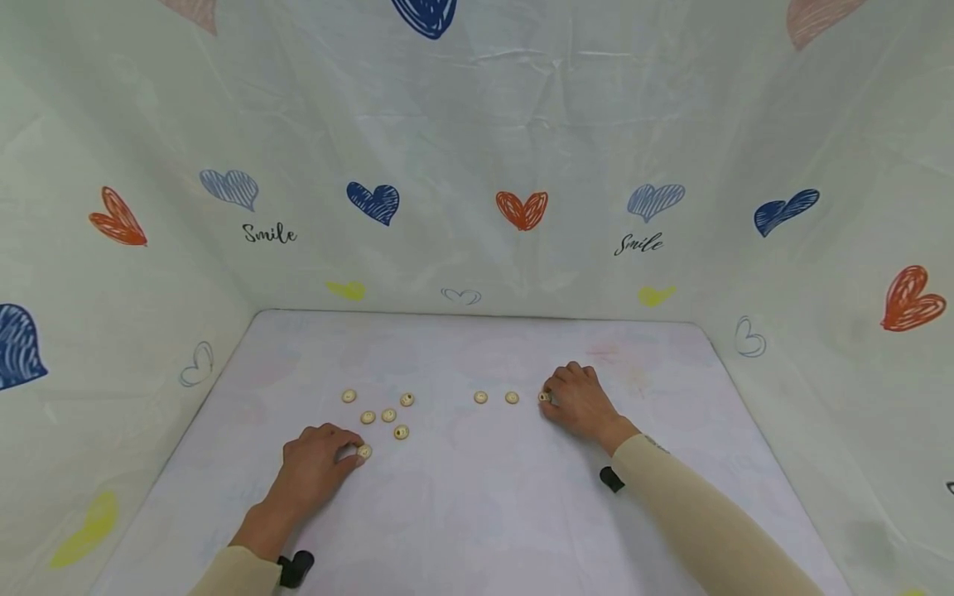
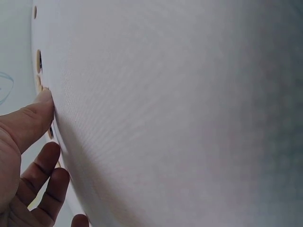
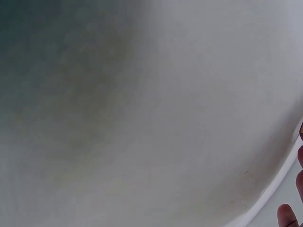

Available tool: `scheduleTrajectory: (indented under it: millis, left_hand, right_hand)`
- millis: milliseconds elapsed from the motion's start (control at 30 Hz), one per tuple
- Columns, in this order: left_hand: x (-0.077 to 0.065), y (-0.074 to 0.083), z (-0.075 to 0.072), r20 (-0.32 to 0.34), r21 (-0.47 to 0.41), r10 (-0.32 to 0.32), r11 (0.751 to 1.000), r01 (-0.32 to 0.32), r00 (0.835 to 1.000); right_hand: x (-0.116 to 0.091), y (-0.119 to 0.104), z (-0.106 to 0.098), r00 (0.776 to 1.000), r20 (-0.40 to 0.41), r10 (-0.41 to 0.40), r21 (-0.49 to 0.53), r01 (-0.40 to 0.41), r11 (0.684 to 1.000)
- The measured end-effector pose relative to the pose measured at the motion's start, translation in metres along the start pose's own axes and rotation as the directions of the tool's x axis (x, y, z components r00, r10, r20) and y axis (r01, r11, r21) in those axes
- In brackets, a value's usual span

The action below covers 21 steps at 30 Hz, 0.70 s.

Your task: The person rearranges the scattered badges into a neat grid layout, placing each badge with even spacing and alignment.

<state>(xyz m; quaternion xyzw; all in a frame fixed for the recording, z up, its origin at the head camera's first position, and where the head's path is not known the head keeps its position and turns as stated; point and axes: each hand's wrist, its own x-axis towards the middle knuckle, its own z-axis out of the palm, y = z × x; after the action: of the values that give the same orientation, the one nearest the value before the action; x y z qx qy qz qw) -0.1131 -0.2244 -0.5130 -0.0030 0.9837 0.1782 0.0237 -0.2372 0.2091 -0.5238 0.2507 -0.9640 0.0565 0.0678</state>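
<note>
In the head view my left hand (image 1: 316,465) pinches a small round wooden disc (image 1: 364,451) between thumb and forefinger, low over the table. Just beyond it lies a loose group of similar pale discs, among them a disc with a dark mark (image 1: 402,432) and one at the far left (image 1: 349,396). To the right, two discs, the left one (image 1: 480,397) and its neighbour (image 1: 512,398), sit in a row. My right hand (image 1: 583,404) holds another disc (image 1: 544,397) by the fingertips at that row's right end. The left wrist view shows the thumb (image 2: 31,118) and some discs edge-on.
A white tabletop (image 1: 462,513) spreads under both hands. White sheeting (image 1: 477,124) printed with hearts and "Smile" stands behind and at both sides. Black straps, one at the left wrist (image 1: 296,569) and one at the right (image 1: 611,479), show by the sleeves.
</note>
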Motion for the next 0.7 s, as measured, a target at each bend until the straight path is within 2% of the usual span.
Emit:
scheduleTrajectory:
  millis: [300, 533, 700]
  left_hand:
    - [0.001, -0.005, 0.002, 0.006, 0.004, 0.018, 1.0, -0.018, 1.0]
    - [0.001, -0.004, 0.001, 0.008, 0.006, 0.019, 1.0, -0.019, 1.0]
    - [0.001, -0.002, 0.0, 0.003, 0.007, 0.018, 1.0, -0.018, 1.0]
  right_hand:
    - [0.012, -0.012, -0.005, 1.0, -0.005, 0.015, 0.061, -0.015, 0.998]
    - [0.028, -0.044, -0.006, 0.998, -0.055, -0.019, 0.116, 0.025, 0.993]
    - [0.042, -0.073, -0.008, 0.996, -0.057, -0.062, 0.134, 0.069, 0.989]
